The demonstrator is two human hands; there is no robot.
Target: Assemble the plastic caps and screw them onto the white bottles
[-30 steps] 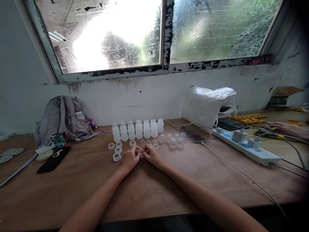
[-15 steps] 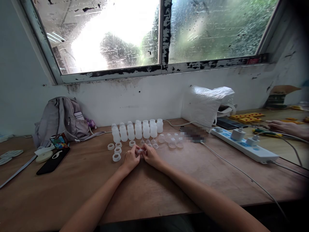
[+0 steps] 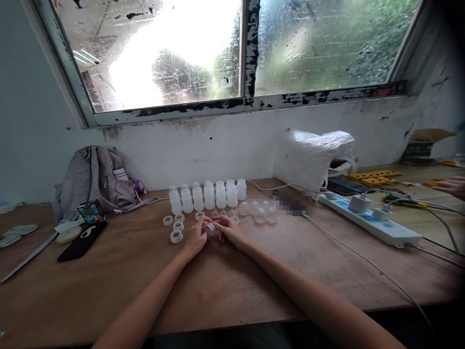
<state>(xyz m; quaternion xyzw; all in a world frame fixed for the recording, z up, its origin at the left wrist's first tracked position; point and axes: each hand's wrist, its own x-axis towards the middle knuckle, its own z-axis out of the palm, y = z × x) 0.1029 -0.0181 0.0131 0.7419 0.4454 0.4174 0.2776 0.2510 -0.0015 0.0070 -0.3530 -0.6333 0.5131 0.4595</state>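
My left hand (image 3: 198, 236) and my right hand (image 3: 228, 230) meet over the wooden table (image 3: 254, 276), fingers pinched together on a small translucent plastic ring piece (image 3: 211, 228). Just behind them stands a row of several small white plastic bottles (image 3: 209, 195). Loose white rings (image 3: 176, 228) lie to the left of my hands. Clear dome caps (image 3: 259, 211) lie to the right of the bottles, and small clear nipple-like parts (image 3: 225, 213) sit right behind my fingers.
A grey backpack (image 3: 92, 179), a small colourful box (image 3: 90, 211) and a black phone (image 3: 82, 245) lie at the left. A white plastic bag (image 3: 312, 155), a power strip (image 3: 370, 220) with cables and another person's hand (image 3: 450, 185) are at the right.
My hands have drawn slightly closer together around the small piece, turning it between the fingers. The other person's hand at the right has pulled back toward the frame edge.
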